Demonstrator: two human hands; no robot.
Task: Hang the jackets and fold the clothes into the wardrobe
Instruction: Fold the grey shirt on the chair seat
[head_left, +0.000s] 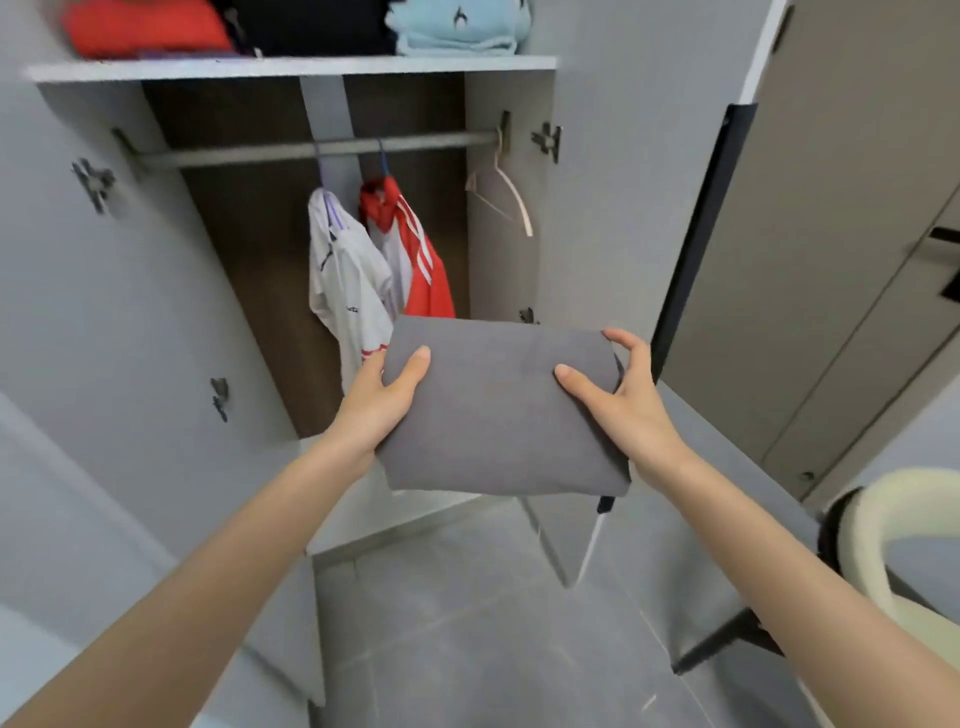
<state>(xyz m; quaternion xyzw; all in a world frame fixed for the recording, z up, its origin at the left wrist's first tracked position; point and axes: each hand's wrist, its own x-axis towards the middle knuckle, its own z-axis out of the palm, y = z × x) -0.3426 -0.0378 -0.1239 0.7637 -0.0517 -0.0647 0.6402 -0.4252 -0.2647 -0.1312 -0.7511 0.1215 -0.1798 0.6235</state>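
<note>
You hold a folded grey garment (498, 410) in front of the open wardrobe (249, 234), below its rail (322, 148). Your left hand (384, 405) grips the garment's left edge, thumb on top; your right hand (623, 410) grips the right edge, thumb on top and fingers curled round the far corner. On the rail hang a white jacket (345, 280) and, just beside it, a red jacket (423, 265); an empty hanger (501, 200) hangs near the right wall. On the shelf (291, 68) above lie red (145, 26), black (317, 26) and light blue (457, 28) folded piles.
</note>
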